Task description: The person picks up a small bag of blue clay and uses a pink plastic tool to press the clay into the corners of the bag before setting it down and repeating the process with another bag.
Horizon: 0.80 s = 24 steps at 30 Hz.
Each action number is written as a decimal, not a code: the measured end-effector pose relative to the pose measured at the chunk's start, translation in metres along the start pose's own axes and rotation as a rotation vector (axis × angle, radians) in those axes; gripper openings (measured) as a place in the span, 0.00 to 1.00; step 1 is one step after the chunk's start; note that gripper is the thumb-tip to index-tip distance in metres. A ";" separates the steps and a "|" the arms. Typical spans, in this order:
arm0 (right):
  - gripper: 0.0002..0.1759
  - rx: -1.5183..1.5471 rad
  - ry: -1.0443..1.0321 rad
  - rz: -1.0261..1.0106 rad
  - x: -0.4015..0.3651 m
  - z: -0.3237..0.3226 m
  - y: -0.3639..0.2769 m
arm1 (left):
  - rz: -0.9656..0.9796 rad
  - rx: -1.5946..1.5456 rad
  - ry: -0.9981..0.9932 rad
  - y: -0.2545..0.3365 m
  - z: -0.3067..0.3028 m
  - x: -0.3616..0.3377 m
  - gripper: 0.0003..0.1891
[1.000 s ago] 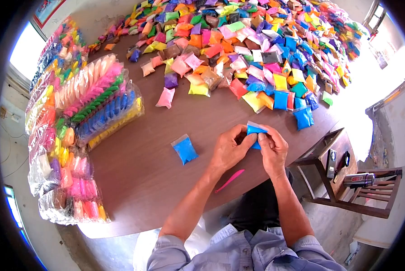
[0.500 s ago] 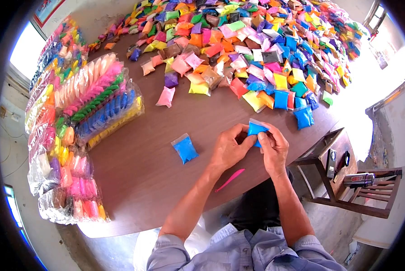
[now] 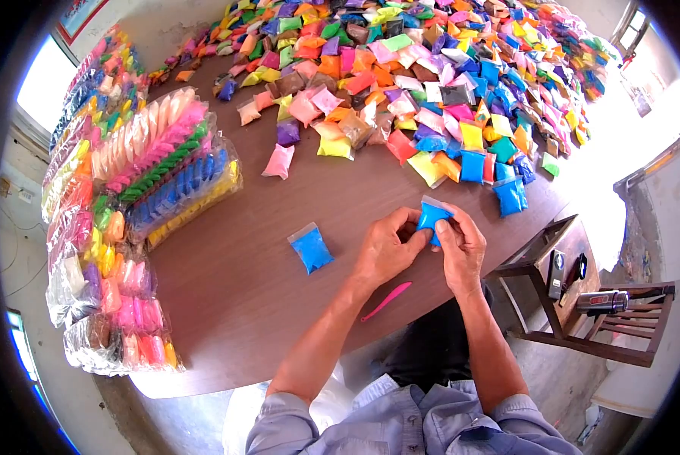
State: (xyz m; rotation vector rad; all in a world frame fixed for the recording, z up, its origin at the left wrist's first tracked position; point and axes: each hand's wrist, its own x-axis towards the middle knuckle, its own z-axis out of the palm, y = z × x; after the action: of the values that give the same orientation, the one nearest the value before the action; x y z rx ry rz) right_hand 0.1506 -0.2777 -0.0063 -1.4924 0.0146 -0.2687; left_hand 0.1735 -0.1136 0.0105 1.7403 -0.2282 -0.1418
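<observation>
Between both hands I hold a small clear packet of blue clay-like material (image 3: pixel 433 215), its clear top edge pointing up. My left hand (image 3: pixel 389 243) is closed on the packet's left side, thumb and fingers pinching it. From the right, my right hand (image 3: pixel 461 246) grips the same packet with the thumb over its front. A second blue packet (image 3: pixel 311 249) lies flat on the brown table (image 3: pixel 241 303), to the left of my hands. Below them, close to the table's front edge, rests a thin pink plastic tool (image 3: pixel 386 301).
A large heap of colourful packets (image 3: pixel 431 98) covers the far side of the table. Bundled packets in clear wrap (image 3: pixel 165 167) are stacked along the left. On the right stands a wooden stool (image 3: pixel 560 265) with small dark items and a metal flask (image 3: pixel 604 302).
The blue packet in my hands has tilted slightly, and its clear top edge has shifted a little upward. My hands stay in nearly the same place.
</observation>
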 end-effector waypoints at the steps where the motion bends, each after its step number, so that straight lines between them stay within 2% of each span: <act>1: 0.19 0.000 0.000 0.000 0.000 0.000 0.001 | 0.041 -0.050 0.018 -0.005 0.003 0.000 0.16; 6: 0.19 0.034 0.041 0.018 0.000 0.000 0.003 | 0.056 -0.122 0.009 0.002 0.003 -0.001 0.17; 8: 0.19 0.039 0.028 0.002 0.000 0.000 0.006 | 0.062 -0.032 0.016 -0.003 0.003 0.000 0.17; 15: 0.16 -0.017 0.032 -0.024 0.000 0.001 0.002 | 0.063 -0.013 0.028 -0.002 0.002 -0.001 0.16; 18: 0.15 -0.038 0.045 -0.048 -0.001 0.000 0.005 | 0.099 -0.047 0.016 -0.003 0.003 -0.001 0.15; 20: 0.14 -0.021 0.037 -0.066 -0.002 0.003 0.006 | 0.048 -0.214 0.005 -0.002 0.003 0.000 0.14; 24: 0.12 -0.033 0.005 -0.086 -0.001 0.001 0.008 | 0.071 -0.185 0.005 -0.007 0.002 0.002 0.12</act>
State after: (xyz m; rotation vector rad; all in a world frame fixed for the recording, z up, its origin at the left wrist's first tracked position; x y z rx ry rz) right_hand 0.1511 -0.2758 -0.0147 -1.5274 -0.0413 -0.3428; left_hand 0.1753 -0.1152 0.0036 1.5464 -0.2645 -0.1037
